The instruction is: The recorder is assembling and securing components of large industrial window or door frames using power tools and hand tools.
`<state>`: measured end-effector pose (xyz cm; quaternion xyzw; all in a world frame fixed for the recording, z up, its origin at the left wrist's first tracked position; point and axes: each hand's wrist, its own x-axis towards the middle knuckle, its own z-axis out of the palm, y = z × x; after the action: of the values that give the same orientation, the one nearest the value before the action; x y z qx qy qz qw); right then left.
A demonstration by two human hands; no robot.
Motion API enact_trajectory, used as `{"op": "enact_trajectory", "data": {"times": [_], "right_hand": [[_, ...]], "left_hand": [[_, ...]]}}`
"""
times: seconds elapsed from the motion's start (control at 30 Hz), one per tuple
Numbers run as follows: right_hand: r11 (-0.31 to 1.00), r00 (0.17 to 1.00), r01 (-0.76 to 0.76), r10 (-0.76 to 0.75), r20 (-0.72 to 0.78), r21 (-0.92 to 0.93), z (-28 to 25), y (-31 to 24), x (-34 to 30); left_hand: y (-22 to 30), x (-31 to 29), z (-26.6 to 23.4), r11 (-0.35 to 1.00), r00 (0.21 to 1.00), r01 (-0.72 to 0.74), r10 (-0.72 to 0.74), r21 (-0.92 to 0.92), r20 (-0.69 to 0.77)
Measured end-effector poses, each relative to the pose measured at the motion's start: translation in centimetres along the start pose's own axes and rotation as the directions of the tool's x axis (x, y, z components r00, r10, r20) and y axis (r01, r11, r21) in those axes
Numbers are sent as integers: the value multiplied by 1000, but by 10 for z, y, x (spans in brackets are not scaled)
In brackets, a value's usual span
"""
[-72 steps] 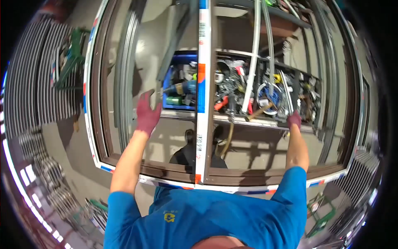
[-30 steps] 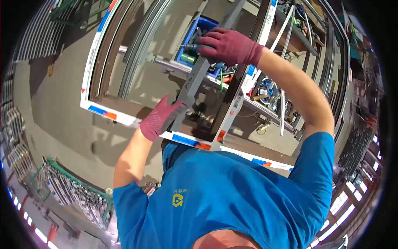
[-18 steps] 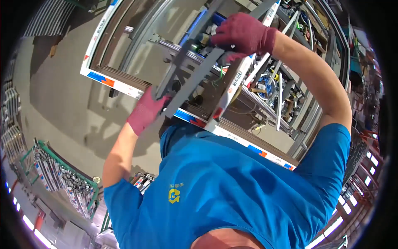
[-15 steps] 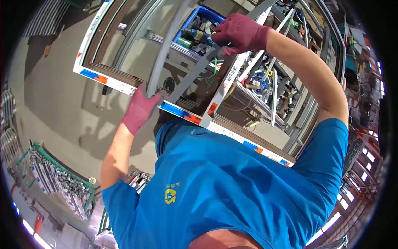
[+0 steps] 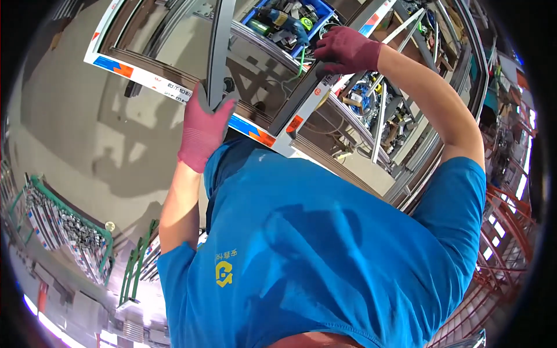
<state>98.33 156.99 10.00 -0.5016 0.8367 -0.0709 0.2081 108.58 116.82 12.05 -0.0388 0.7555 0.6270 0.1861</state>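
My left hand (image 5: 208,124), in a maroon glove with grey fingertips, grips the lower end of a long grey strip (image 5: 220,49) between thumb and fingers. This strip rises away from me over the front bar of a brown window frame (image 5: 154,81) covered with white film. My right hand (image 5: 350,51), gloved alike, is closed at the frame's crossbar (image 5: 310,110), with its fingers curled over a second dark grey strip (image 5: 294,100). That strip lies along the crossbar's left side. My right palm and fingertips hide part of it.
Beyond the frame stands a blue bin (image 5: 331,14) with a power drill (image 5: 284,22) and small parts. More hardware and a blue cable bundle (image 5: 362,98) lie under the frame's right side. Green racks of profiles (image 5: 69,226) stand at the lower left.
The second strip has swung from a slant across the opening to lie against the crossbar. My left hand still holds the first strip, which now stands steeper. The view has shifted.
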Motion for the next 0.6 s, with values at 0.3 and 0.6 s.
{"op": "enact_trajectory", "data": {"times": [0.3,0.6], "right_hand": [[997,998,55,-54,-18,58,3,16,-13],[995,992,-104,102,-76,-13,17,-22,-13]], "left_hand": [[-17,-16,21,993,1000,12,-11,116,-8],[-8,-19,22,978,1000,29,-31,208,6]]}}
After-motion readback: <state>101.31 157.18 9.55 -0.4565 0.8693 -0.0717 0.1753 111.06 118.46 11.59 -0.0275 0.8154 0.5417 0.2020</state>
